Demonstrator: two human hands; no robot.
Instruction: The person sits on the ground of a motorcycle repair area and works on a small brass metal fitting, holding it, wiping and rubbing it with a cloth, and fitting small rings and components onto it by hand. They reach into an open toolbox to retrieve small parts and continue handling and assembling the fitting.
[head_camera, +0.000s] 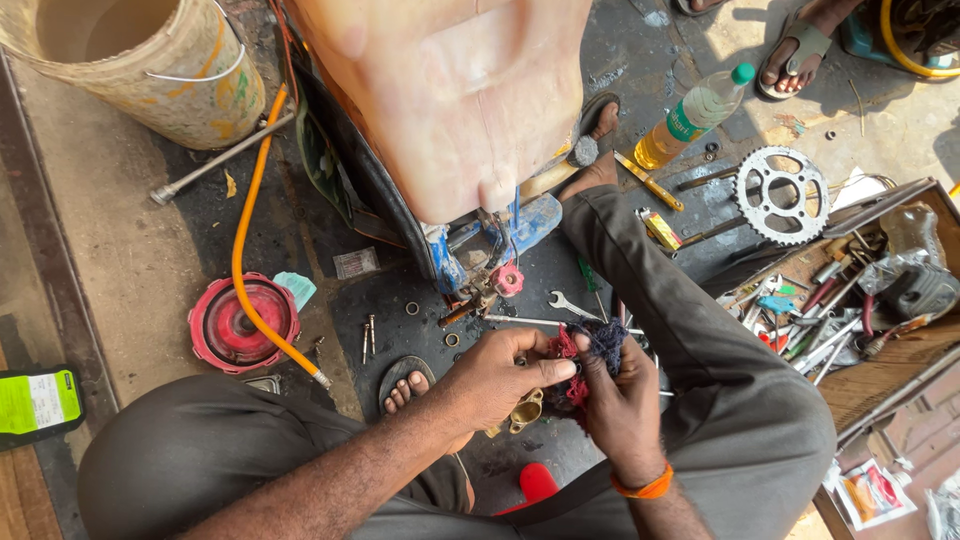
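My left hand (500, 382) and my right hand (622, 405) meet low in the middle of the view, over my lap. Both grip a bundle of red and dark blue rag (588, 352), and a small brass fitting (526, 410) hangs just below my left hand. My right wrist wears an orange band (640, 489). I sit cross-legged in grey trousers, bare toes (402, 392) showing beside my left forearm. Right in front stands a large pale orange plastic tank (450, 90) on a blue pump base (490, 245) with a pink knob (508, 279).
A red round cap (240, 325) with an orange hose (250, 240) lies left, near a tan bucket (140, 60). A spanner (570, 305), a sprocket (782, 195), a bottle (695, 115) and a wooden box of tools (850, 300) lie right. Another person's sandalled foot (795, 55) is at top right.
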